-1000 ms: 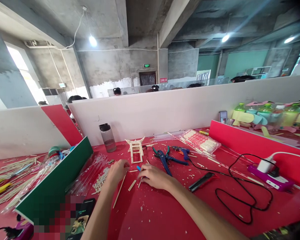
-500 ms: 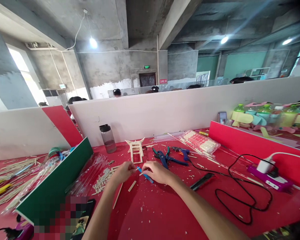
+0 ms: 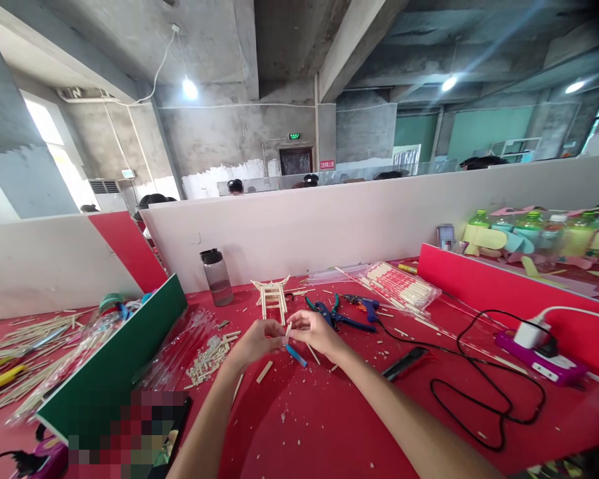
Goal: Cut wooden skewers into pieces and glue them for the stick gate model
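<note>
Both my hands are raised a little above the red table [image 3: 329,426], fingertips meeting. My left hand [image 3: 256,342] and my right hand [image 3: 315,330] pinch a short wooden stick [image 3: 288,332] between them. A blue pen-like tool [image 3: 296,355] pokes out below my right hand, which seems to hold it too. Just behind the hands stands a small stick-built frame model [image 3: 273,298]. Loose stick pieces [image 3: 263,372] lie on the table under the hands.
Blue-handled pliers [image 3: 329,313] and a blue glue gun [image 3: 362,303] lie right of the model. A dark bottle [image 3: 215,276], a bag of sticks [image 3: 402,285], a black cable [image 3: 479,392], a purple power strip [image 3: 539,356], a green divider [image 3: 114,359], and a phone [image 3: 167,446] surround the spot.
Both hands have lifted off the table and come together. The right hand picked up the blue tool, and a short stick is now pinched between the fingertips.
</note>
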A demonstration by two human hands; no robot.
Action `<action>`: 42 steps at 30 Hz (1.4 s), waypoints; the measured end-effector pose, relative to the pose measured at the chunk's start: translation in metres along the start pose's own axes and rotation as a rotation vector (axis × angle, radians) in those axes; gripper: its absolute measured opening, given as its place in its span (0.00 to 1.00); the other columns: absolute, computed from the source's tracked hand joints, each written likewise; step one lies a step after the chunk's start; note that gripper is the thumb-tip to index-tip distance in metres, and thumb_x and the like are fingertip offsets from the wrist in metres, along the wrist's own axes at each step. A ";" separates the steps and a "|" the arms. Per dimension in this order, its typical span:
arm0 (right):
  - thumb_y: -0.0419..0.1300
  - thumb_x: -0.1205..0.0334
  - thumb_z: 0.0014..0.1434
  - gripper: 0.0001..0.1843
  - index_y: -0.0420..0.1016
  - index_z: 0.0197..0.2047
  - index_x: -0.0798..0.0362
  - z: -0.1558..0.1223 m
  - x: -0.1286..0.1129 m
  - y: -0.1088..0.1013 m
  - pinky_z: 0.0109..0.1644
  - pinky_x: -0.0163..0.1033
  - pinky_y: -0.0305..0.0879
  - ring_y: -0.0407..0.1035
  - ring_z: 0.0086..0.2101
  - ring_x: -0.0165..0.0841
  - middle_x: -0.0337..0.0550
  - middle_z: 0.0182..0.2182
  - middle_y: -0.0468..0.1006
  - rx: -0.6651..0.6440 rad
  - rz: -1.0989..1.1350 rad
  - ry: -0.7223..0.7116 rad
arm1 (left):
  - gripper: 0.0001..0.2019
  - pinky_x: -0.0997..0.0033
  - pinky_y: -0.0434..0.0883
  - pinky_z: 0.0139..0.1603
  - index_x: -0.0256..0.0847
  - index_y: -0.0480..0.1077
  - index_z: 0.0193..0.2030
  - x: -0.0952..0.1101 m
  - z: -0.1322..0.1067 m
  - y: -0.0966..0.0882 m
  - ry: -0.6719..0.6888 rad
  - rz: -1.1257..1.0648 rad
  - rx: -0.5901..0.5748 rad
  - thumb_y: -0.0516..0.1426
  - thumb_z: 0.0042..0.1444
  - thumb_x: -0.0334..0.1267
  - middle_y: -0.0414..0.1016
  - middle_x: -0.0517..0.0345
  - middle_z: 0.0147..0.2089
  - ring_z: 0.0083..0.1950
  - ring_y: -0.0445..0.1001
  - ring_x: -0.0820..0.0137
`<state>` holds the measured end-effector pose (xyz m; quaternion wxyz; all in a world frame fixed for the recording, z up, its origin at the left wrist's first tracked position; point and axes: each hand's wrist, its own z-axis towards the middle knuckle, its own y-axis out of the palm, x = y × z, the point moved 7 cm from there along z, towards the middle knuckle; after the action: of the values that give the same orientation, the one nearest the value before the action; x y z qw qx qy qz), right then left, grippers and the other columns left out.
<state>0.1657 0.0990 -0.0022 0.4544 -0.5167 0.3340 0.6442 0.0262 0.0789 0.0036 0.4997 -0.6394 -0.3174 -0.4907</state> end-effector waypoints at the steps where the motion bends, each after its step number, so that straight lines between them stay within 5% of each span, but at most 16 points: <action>1: 0.73 0.55 0.43 0.21 0.75 0.38 0.55 0.000 0.001 0.001 0.37 0.38 0.71 0.73 0.32 0.33 0.41 0.32 0.79 0.001 0.042 0.018 | 0.20 0.73 0.68 0.31 0.36 0.69 0.33 0.000 0.002 -0.001 0.017 -0.017 0.025 0.68 0.42 0.49 0.72 0.60 0.27 0.27 0.71 0.73; 10: 0.74 0.50 0.39 0.21 0.79 0.33 0.55 -0.003 0.001 0.000 0.35 0.37 0.68 0.72 0.27 0.32 0.39 0.27 0.80 0.025 0.173 0.088 | 0.16 0.71 0.71 0.35 0.38 0.67 0.36 0.013 0.004 0.002 0.220 0.103 0.036 0.65 0.49 0.45 0.75 0.58 0.31 0.33 0.75 0.70; 16: 0.73 0.52 0.42 0.18 0.79 0.32 0.56 -0.002 -0.004 -0.009 0.33 0.35 0.65 0.69 0.25 0.29 0.38 0.24 0.77 0.062 0.137 0.068 | 0.26 0.70 0.70 0.43 0.41 0.63 0.59 0.038 -0.012 0.011 0.376 0.401 -0.017 0.61 0.53 0.35 0.76 0.55 0.42 0.40 0.76 0.68; 24: 0.73 0.54 0.41 0.18 0.79 0.32 0.56 -0.005 -0.010 -0.006 0.34 0.35 0.65 0.70 0.26 0.30 0.39 0.26 0.79 0.032 0.170 0.095 | 0.25 0.67 0.68 0.53 0.45 0.66 0.62 0.047 -0.018 0.010 0.350 0.637 0.069 0.60 0.57 0.38 0.76 0.51 0.54 0.52 0.74 0.61; 42: 0.75 0.53 0.39 0.24 0.75 0.37 0.55 -0.004 -0.008 -0.009 0.36 0.36 0.70 0.73 0.27 0.30 0.37 0.27 0.79 0.085 0.277 0.080 | 0.25 0.71 0.69 0.49 0.49 0.64 0.65 0.048 -0.019 0.008 0.378 0.742 0.127 0.58 0.60 0.38 0.78 0.55 0.48 0.45 0.76 0.66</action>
<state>0.1763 0.0971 0.0050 0.3688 -0.4711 0.4469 0.6651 0.0426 0.0540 0.0466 0.7302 -0.5770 0.0019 -0.3658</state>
